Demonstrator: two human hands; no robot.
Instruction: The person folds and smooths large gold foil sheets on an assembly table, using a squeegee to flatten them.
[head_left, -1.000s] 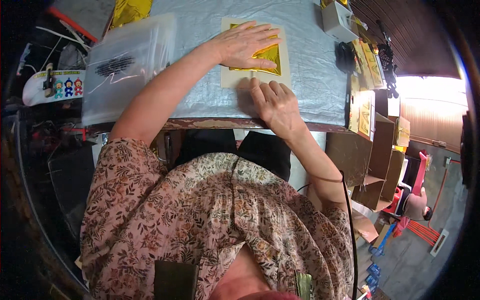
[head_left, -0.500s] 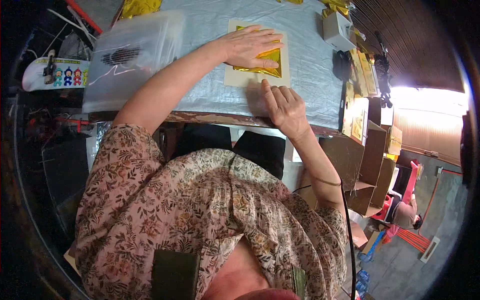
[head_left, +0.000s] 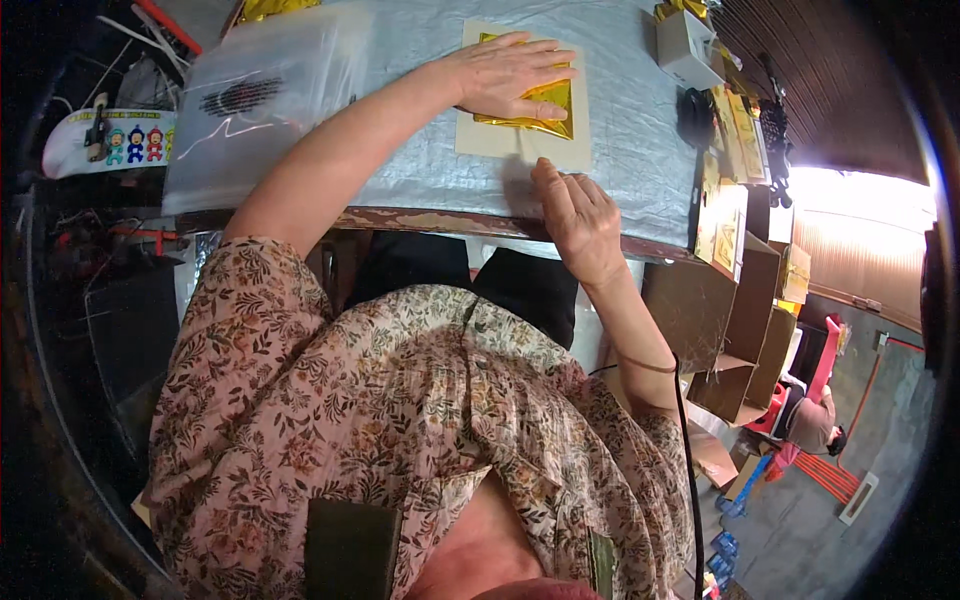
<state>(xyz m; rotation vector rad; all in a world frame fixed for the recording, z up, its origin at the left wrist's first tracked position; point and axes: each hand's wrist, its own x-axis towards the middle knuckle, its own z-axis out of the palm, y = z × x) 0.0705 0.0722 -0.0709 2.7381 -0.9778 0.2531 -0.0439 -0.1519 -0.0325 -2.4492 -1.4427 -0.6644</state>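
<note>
The shiny gold sheet (head_left: 555,93) lies on top of the pale card (head_left: 480,143), and the card sits on the bench (head_left: 640,150). The left hand (head_left: 518,82) is spread flat over the card's middle, pressing the gold, not gripping. The right hand (head_left: 580,218) is curled up by the card's near edge; I can't tell if it pinches anything. Press softly with the whole palm, so the gold won't slip or crumple.

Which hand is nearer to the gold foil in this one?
Left. The left hand lies spread over the gold foil, covering much of it; the right hand is curled, off the foil, by the near edge of the cream sheet under it.
</note>
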